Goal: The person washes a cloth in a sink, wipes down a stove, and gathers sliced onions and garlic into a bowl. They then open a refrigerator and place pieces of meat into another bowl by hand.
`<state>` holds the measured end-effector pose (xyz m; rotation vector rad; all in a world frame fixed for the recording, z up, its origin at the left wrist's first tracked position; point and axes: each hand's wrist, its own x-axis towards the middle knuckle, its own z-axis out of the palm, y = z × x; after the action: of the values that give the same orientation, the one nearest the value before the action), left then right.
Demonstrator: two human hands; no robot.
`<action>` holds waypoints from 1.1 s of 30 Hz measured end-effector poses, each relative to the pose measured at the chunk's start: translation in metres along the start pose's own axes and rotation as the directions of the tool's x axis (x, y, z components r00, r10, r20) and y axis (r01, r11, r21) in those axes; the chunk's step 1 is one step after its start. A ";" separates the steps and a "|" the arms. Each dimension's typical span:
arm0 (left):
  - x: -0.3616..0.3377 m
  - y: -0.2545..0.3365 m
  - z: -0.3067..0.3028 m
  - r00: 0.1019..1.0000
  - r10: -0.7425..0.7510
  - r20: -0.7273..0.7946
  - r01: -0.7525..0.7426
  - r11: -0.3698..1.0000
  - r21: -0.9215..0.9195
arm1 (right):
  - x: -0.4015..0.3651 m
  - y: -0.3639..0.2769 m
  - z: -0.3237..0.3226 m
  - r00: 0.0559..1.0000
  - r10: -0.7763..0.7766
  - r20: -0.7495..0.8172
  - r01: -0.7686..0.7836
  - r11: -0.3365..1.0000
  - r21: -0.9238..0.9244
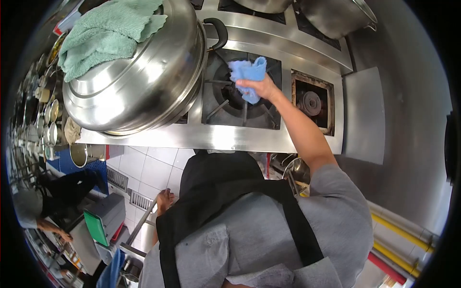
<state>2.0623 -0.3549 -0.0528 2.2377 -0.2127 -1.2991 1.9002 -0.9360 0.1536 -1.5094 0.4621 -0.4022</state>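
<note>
Blue cloth (pixel 248 72) was bunched in my right hand (pixel 261 87), fingers and thumb gripping it, and I had it over the middle of the grate (pixel 217 110), between the big lid (pixel 139 96) and the square bay (pixel 330 108). From where I stood I couldn't tell whether the cloth pressed on the bars or sat just above them. My left hand (pixel 164 198) hung low by my side, fingers loosely bent, with nothing to be seen in it; whether it brushed the rail (pixel 142 222) beside it, I couldn't tell. As for how far I'd got, I'd judge that I was partway through working the cloth over the stove. The steel front edge (pixel 249 138) shone, with no thick dirt that I could make out, though that alone didn't prove I had wiped it. The grate sat in place under my hand, with dark metal around it, so I couldn't call that part finished. Over in the bay, the round burner (pixel 312 103) lay bare with no grate over it, and brown grime marked the frame around it; to my eye that was the spot with the most left. The lid, with a green towel (pixel 108 41) draped over its top, took up the left side of the stove, hiding whatever state the steel beneath was in. Two pots (pixel 331 21) (pixel 264 5) stood at the back, covering much of what lay under them.
</note>
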 end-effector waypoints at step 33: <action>-0.179 -0.091 0.314 0.825 0.286 -0.488 -0.122 0.932 0.342 | 0.027 -0.024 0.003 0.749 -0.221 0.624 0.072 0.964 0.255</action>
<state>1.6922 -0.3251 -0.0873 2.6436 -0.4519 -0.5157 1.9256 -0.9479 0.1765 -1.3683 -0.2558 -0.0230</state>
